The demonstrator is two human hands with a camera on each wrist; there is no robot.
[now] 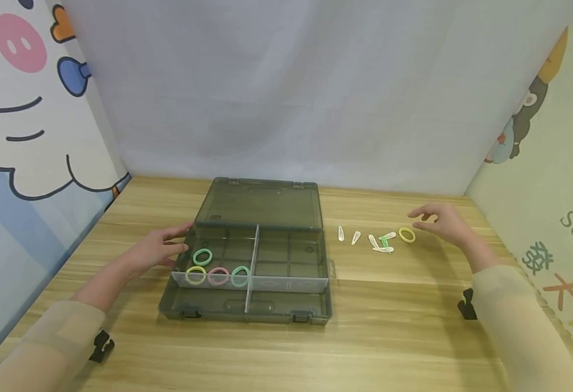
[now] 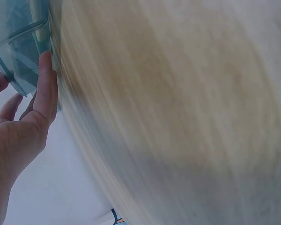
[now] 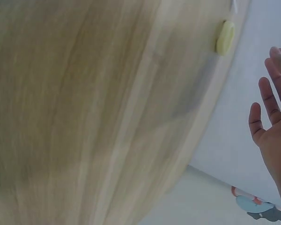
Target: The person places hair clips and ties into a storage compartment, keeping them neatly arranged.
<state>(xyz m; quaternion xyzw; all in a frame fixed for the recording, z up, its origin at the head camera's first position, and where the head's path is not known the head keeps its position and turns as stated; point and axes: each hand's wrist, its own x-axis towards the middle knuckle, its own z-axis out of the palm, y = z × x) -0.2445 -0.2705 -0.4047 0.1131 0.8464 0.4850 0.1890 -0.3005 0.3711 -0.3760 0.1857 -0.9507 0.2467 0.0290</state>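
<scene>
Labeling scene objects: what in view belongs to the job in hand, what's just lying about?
Likely in the job:
divided box, left hand at its side
four hair ties inside it
loose yellow hair tie near the right hand
hair clips, probably, lying near that tie

Likely just setting:
wooden table
white cloth
cartoon wall panels

Beyond the far edge of the counter [image 1: 374,337] I see a pale cloth [image 1: 310,98]; along the left edge, a printed panel [image 1: 31,120] with a pink oval [image 1: 19,42]; along the right, a cream panel [image 1: 546,185] bearing a cartoon figure [image 1: 525,122] and lettering [image 1: 561,287].
</scene>
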